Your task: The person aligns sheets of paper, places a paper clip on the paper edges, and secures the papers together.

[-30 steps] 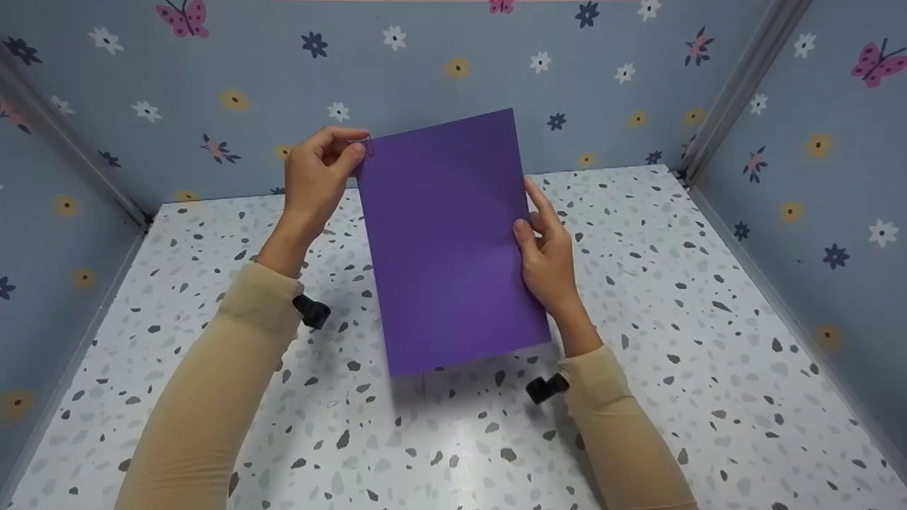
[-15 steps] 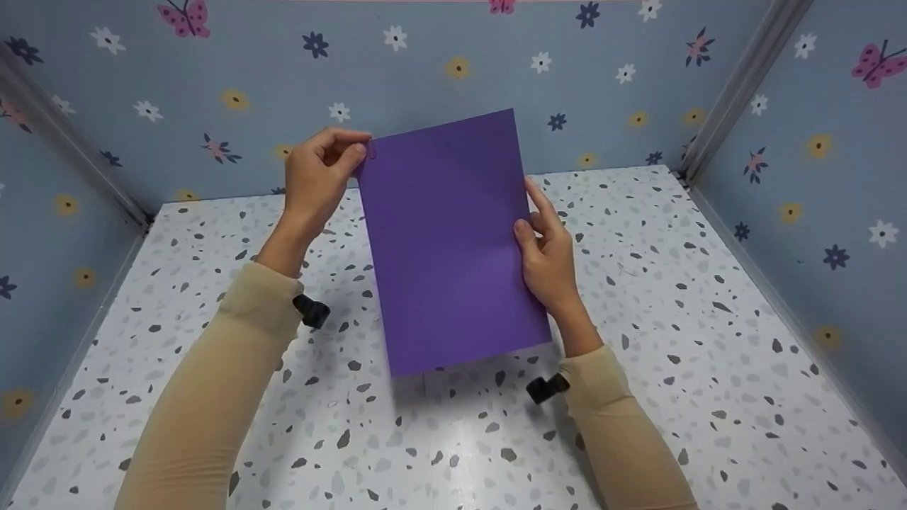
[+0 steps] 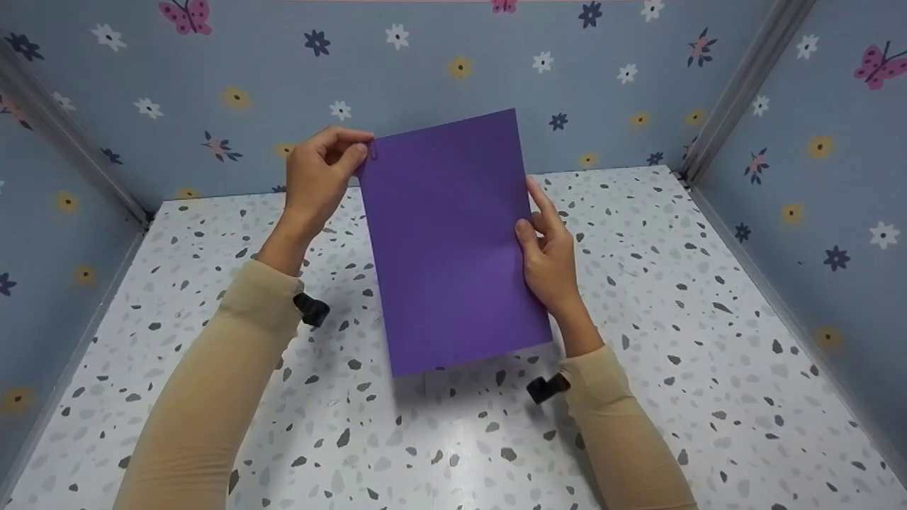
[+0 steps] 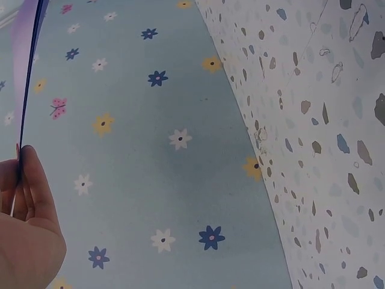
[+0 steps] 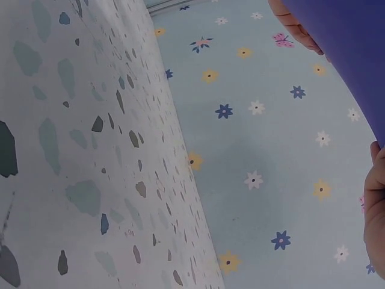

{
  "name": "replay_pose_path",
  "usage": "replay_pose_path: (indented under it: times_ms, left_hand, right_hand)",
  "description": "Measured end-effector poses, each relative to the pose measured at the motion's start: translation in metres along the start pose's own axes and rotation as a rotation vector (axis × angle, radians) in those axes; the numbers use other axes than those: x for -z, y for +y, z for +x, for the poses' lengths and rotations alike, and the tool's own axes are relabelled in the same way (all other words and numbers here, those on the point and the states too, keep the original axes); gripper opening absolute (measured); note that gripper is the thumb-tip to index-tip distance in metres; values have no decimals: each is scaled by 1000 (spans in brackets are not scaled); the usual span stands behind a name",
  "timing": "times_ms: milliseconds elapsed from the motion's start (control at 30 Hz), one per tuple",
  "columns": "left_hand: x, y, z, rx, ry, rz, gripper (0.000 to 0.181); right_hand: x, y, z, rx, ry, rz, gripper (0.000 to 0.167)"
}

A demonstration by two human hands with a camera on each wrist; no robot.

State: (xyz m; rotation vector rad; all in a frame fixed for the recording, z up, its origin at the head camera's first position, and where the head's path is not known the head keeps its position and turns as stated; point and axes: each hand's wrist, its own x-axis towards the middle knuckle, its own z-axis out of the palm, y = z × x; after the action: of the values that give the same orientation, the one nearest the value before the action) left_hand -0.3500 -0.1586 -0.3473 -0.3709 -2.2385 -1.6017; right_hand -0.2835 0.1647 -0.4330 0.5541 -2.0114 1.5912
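A purple sheet of paper (image 3: 453, 248) is held up above the table, tilted slightly. At its top left corner, my left hand (image 3: 315, 173) pinches it between thumb and fingers. A small paper clip (image 3: 374, 149) sits on the top edge there, right beside the fingertips. My right hand (image 3: 549, 258) grips the right edge, thumb in front and other fingers partly behind. In the left wrist view the paper (image 4: 27, 78) appears edge-on above the left hand (image 4: 30, 223). The right wrist view has the paper (image 5: 352, 48) curving down to the right hand (image 5: 376, 205).
Below lies a white table (image 3: 319, 439) with a speckled stone pattern. Blue walls (image 3: 453, 42) printed with flowers and butterflies enclose it at the back and both sides. A small black wrist camera (image 3: 312, 309) is on the left sleeve, another black camera (image 3: 547, 388) on the right.
The clip looks slightly lower on the paper's top edge than one second ago. Otherwise both hands and the paper keep almost the same place.
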Motion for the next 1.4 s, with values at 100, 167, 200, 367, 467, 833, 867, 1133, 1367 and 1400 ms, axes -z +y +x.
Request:
replay_pose_path:
  times_ms: [100,167,200,367,467,833,867,1133,1367,1400]
  left_hand:
    - [0,0,0,-4,1,6,18]
    - [0,1,0,-8,2,13,18]
    - [0,1,-1,-11,3,15,18]
    - [0,1,0,-10,6,21,18]
    - [-1,2,0,-11,7,24,18]
    - [0,0,-1,-18,20,30,17]
    - [0,0,-1,-20,19,31,17]
    - [-1,0,-2,-23,29,33,18]
    - [-2,1,-9,-9,45,41,25]
    - [-3,0,-11,-6,47,36,26]
  right_hand:
    - [0,0,0,4,-3,4,54]
    - [0,0,0,8,-3,1,54]
    - [0,0,1,10,-2,0,54]
    - [0,0,1,13,4,-6,54]
    - [0,0,1,9,8,-4,54]
    - [0,-1,1,8,-13,10,54]
    - [0,0,1,8,-13,9,54]
    - [0,1,1,22,-14,1,54]
    - [0,2,1,22,-14,-7,54]
    - [0,2,1,21,-14,-7,54]
